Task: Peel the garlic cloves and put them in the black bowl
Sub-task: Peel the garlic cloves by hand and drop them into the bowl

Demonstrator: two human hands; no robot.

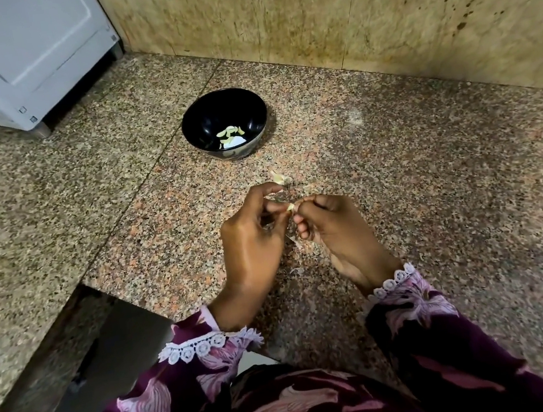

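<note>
Left hand pinching garlic clove at fingertips, held above desk. Right hand pinching same clove from other side, prob. pulling skin. Black bowl well beyond, w/ peeled cloves inside. Loose clove near fingers. Risk: small, slick clove popping out of pinch, skittering off desk edge.

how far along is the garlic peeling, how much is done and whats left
Done: a few peeled cloves already lie in the black bowl. In hand: the left hand and right hand pinch one clove between their fingertips, apparently mid-peel. Left: one more clove lies on the granite counter just beyond the hands, apparently unpeeled. Bits of skin lie near the wrists.
</note>
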